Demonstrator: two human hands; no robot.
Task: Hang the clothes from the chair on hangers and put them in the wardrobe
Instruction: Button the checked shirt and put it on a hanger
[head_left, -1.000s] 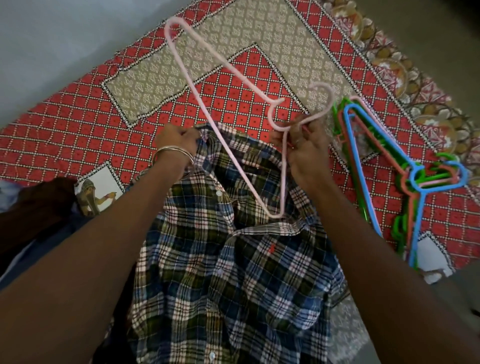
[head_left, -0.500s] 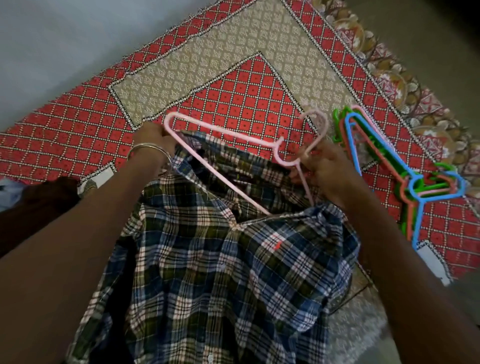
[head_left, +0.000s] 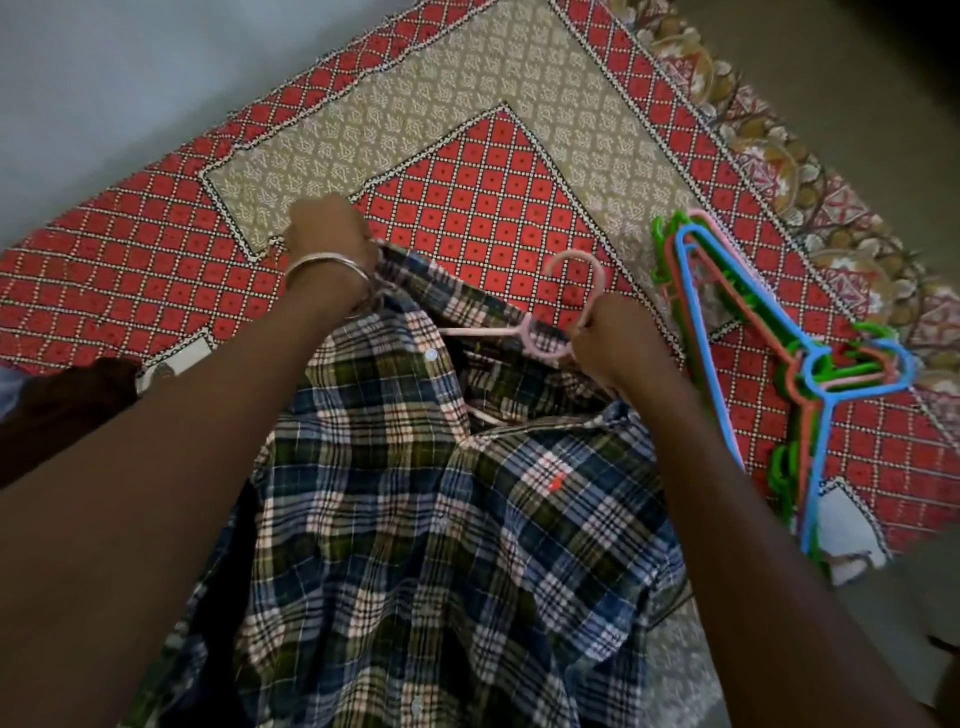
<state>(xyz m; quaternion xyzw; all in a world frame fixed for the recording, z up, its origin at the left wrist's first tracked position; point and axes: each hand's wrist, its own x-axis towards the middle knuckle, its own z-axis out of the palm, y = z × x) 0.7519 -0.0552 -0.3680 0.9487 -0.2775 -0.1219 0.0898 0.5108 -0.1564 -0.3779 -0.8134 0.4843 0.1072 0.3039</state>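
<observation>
Left hand (head_left: 330, 236): grips the shirt (head_left: 415, 519) shoulder.
Right hand (head_left: 610, 340): pinches the pink hanger (head_left: 540, 338) neck.
Advice: we should seat both hanger ends under the shoulders, hook clear of the collar.

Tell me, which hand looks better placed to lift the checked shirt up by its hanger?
Right hand, probably: it already grips the pink plastic hanger beside its hook, while the left hand holds the plaid shirt collar.

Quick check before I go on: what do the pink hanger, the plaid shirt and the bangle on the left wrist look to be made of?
Pink hanger: likely moulded plastic, thin smooth rod of even pastel colour, like the spare hangers beside it.
Plaid shirt: woven cloth, probably cotton, matte, creasing softly; exact fibre can't be told.
Bangle: looks like metal, silvery with a bright sheen.
</observation>
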